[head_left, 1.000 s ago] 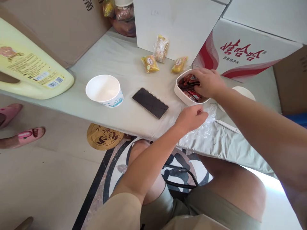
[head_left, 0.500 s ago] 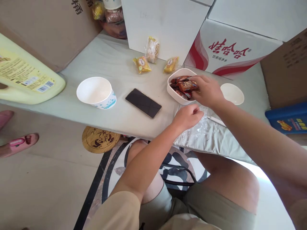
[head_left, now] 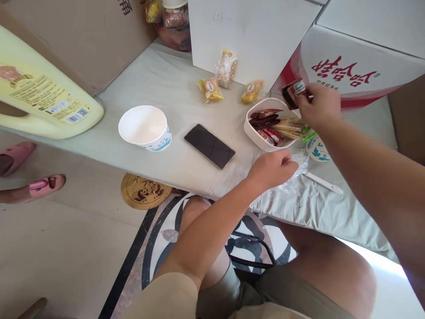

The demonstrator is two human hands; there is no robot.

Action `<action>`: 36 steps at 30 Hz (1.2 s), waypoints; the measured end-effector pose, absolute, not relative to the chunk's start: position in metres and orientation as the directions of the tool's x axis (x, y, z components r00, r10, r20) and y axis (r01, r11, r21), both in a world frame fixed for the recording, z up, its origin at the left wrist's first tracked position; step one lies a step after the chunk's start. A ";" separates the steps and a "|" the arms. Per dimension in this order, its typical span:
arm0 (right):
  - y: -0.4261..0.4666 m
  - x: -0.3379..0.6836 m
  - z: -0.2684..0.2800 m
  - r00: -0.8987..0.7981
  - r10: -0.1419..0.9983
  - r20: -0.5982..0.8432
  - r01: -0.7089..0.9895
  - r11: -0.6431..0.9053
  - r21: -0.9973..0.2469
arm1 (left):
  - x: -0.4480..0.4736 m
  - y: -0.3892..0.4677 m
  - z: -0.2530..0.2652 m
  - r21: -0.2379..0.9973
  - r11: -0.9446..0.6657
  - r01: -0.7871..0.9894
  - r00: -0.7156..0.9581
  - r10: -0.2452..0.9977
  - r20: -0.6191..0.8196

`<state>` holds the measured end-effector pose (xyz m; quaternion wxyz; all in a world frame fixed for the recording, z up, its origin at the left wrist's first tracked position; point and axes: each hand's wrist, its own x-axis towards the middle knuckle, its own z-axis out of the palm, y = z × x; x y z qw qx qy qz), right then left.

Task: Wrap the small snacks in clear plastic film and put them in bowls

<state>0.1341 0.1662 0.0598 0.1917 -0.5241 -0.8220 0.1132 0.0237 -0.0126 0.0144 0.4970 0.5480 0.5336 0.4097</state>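
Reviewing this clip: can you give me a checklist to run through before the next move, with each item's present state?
1. Right hand has a grip on the packet: ok, held above the white container.
2. White container upright: ok, with other packets and thin sticks inside.
3. Left hand free of any object: cannot tell; its fingers are curled and hide the palm.
4. White tool away from the hands: not ok, it lies close to the left hand, beside the clear wrap.
5. Paper cup upright: ok, mouth up.
6. Space between cup and container unobstructed: not ok, the phone lies there.
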 end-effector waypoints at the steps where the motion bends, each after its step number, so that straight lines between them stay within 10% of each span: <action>1: 0.169 0.131 0.058 -0.365 0.918 0.154 0.858 0.396 -0.328 | 0.024 -0.012 0.014 0.983 0.062 0.174 0.096 0.992 -0.080; 6: 0.168 0.114 0.048 -0.272 0.960 0.074 0.948 0.280 -0.150 | 0.024 -0.012 0.014 0.981 0.055 0.184 0.101 0.992 -0.074; 14: 0.086 0.140 0.063 -0.383 0.813 0.439 0.756 0.549 -0.356 | 0.016 -0.016 0.018 0.980 0.102 0.172 0.107 0.987 -0.122; 20: -0.018 0.231 0.003 -0.641 0.706 0.303 0.598 0.706 -0.380 | 0.016 -0.013 0.014 0.993 0.118 0.022 0.148 0.982 -0.120; 29: -0.066 0.277 -0.039 -0.622 0.700 0.351 0.588 0.713 -0.382 | 0.022 -0.010 0.013 0.698 0.604 -0.385 0.528 0.764 -0.370; 36: -0.070 0.291 -0.032 -0.385 0.766 0.515 0.571 0.636 -0.518 | 0.014 0.004 0.005 0.835 0.508 -0.210 0.168 0.860 -0.482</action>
